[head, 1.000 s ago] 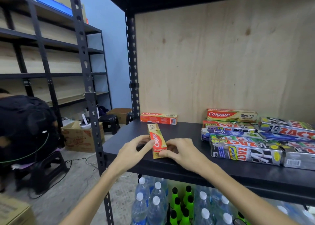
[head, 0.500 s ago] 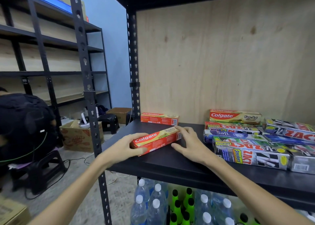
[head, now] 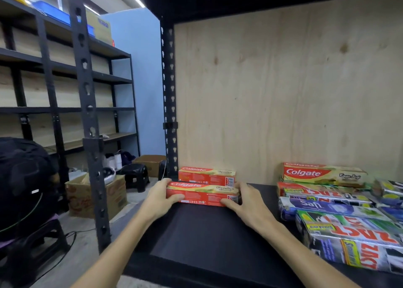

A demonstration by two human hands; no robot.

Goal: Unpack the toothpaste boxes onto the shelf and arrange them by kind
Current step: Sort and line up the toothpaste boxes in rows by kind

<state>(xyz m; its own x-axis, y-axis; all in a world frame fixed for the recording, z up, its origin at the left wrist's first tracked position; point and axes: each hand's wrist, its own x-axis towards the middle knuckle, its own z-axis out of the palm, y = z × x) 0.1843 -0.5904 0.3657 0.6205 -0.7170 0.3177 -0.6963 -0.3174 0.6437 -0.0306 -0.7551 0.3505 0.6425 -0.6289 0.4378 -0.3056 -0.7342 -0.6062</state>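
A red and yellow Colgate box (head: 202,193) lies lengthwise on the black shelf (head: 209,239), just in front of a second matching Colgate box (head: 207,175) at the back wall. My left hand (head: 162,197) grips its left end and my right hand (head: 244,200) grips its right end. A third Colgate box (head: 322,174) tops a pile at the right, with Zact boxes (head: 353,239) and a blue Safi box (head: 322,207) below and in front of it.
A plywood panel (head: 283,96) backs the shelf. A black upright post (head: 91,157) stands at the left front corner. Cardboard boxes (head: 96,198), a black stool (head: 135,176) and a person in black (head: 24,178) are on the floor to the left.
The box was turned from pointing away to lying crosswise, then carried back across the shelf until it sits just in front of the rear Colgate box. Both hands moved with it.
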